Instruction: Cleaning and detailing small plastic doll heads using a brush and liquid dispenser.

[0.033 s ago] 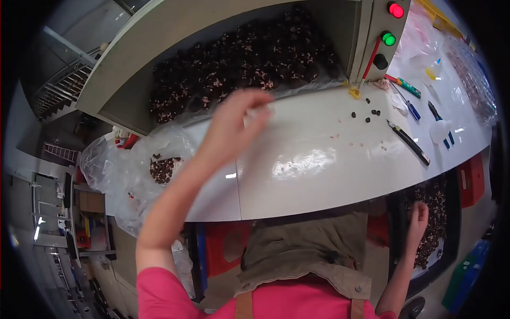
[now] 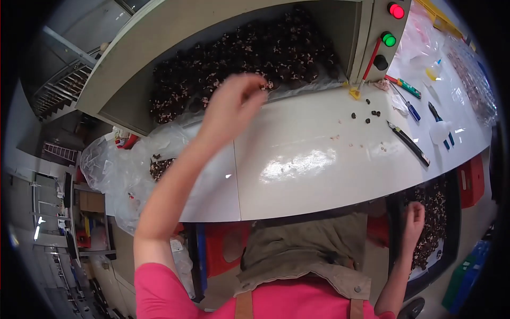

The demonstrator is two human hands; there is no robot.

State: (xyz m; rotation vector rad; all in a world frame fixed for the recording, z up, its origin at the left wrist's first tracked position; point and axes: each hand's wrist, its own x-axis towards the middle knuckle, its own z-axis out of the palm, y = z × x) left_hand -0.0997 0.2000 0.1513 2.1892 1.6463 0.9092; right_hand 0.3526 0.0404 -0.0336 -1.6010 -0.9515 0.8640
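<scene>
My left hand (image 2: 234,109) hangs over the bench, in front of the large heap of small dark parts with pale pink bits (image 2: 249,50) in the cabinet opening. Its fingers are bent and a little smeared, with a gap between thumb and forefinger; I see nothing between them. At the lower right, my right hand (image 2: 415,219) is at the near side of a black tray (image 2: 396,234) full of similar dark and pink parts. Those fingers are curled together; what they hold, if anything, is hidden. A smaller pile of parts (image 2: 159,169) lies by my left forearm, partly covered by it.
The beige cabinet (image 2: 365,48) carries a red and a green lamp. A yellow-tipped red brush (image 2: 355,92), loose dark parts (image 2: 367,120), a box cutter (image 2: 409,142), a blue screwdriver (image 2: 413,110) and pliers (image 2: 434,110) lie right. Crumpled clear plastic (image 2: 114,175) covers the bench's left end.
My left hand has shifted slightly left, and its forearm now covers more of the small pile. My right hand has barely moved.
</scene>
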